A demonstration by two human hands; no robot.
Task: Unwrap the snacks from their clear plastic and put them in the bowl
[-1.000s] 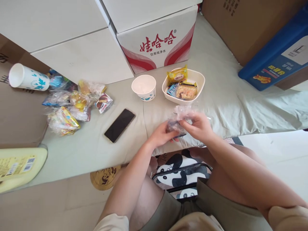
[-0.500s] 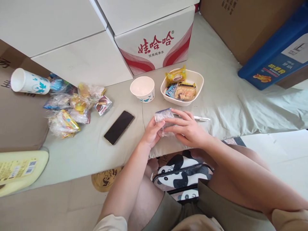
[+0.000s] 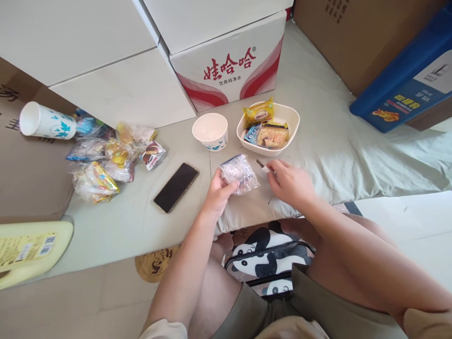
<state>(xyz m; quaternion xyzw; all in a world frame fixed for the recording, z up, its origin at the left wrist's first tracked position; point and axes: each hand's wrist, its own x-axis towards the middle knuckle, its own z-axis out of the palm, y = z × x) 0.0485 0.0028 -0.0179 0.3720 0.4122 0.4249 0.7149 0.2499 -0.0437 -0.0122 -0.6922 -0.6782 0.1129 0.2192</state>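
Observation:
My left hand [image 3: 219,194] is closed on a packet wrapped in clear crinkled plastic film [image 3: 240,175], thumb on top; blue shows along its upper edge. To its right, my right hand [image 3: 291,183] grips a slim white-handled knife [image 3: 261,165]. The knife's dark blade points left toward the packet, apart from it, while most of the handle is hidden in my fingers. Just beyond both hands, a white bowl [image 3: 292,125] holds several wrapped snacks, among them a yellow packet [image 3: 259,112]. Beside it stands a white paper cup [image 3: 211,133] with blue leaves.
A black phone [image 3: 175,187] lies on the cloth left of my hands. Farther left are several film-wrapped snacks [image 3: 118,153] and a tipped paper cup [image 3: 49,121]. White boxes [image 3: 229,66] stand at the back, a blue container [image 3: 399,80] on the right, a yellow bottle [image 3: 31,249] at the left edge.
My right hand has left the packet and picked up the white knife from the cloth. The packet, still in my left hand, now shows more of its wrapped face.

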